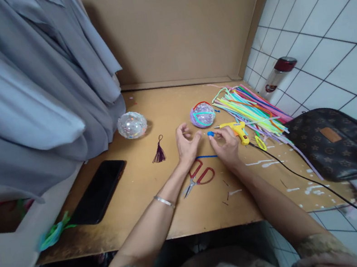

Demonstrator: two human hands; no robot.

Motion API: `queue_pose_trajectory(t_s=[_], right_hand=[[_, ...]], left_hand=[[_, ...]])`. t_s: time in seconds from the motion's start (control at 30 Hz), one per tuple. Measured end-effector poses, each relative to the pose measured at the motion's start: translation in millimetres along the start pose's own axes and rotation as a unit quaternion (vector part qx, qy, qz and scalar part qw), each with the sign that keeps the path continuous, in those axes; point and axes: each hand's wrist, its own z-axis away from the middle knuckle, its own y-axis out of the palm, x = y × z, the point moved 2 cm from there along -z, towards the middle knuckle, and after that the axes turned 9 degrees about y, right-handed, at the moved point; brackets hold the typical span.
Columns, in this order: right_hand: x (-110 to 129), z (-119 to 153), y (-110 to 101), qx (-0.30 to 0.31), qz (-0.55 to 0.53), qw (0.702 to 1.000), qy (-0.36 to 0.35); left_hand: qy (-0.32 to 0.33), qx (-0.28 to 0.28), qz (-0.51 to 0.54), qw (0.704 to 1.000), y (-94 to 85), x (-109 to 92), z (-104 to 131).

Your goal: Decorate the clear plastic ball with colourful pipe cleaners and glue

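Note:
Between the thumb and fingers of my right hand (pixel 226 144) is a small blue coiled piece (pixel 211 133). My left hand (pixel 187 145) is just left of it, fingers apart and curved, holding nothing. Behind the hands sits a clear ball (pixel 202 115) wrapped with purple, red and turquoise strands. A blue strip (pixel 206 156) lies on the table between my wrists, and red-handled scissors (pixel 199 177) rest below it, partly spread. A yellow glue gun (pixel 238 131) lies beside my right hand, partly hidden by it.
Colourful pipe cleaners (pixel 253 108) are piled at the back right, near a bottle (pixel 280 73) and a brown bag (pixel 342 141). A black cable (pixel 296 172) crosses the right side. Leftward are a purple tassel (pixel 158 151), a speckled clear ball (pixel 132 125), a phone (pixel 99 192) and a grey curtain (pixel 52 82).

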Motion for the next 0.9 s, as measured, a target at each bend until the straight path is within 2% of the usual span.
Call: queue_pose_trajectory(t_s=[0.2,0.33,0.6,0.9], right_hand=[[-12.1,-3.5,-0.3,-0.033,-0.027,0.998,0.056],[-14.9,-4.1,-0.5,-0.045,-0.024,0.997,0.056],[-12.7,-3.6,-0.4,-0.027,-0.003,0.999,0.041],[-10.1,-3.9,-1.0,-0.026,0.006,1.000,0.009]], left_hand=[[0.060,0.057,-0.137,0.987,30.1,-8.4,-42.8],[0.035,0.084,-0.190,0.978,44.0,-2.1,-60.7],[0.038,0.112,-0.208,0.971,52.8,10.9,-72.1],[0.048,0.112,-0.153,0.981,54.3,20.5,-75.5]])
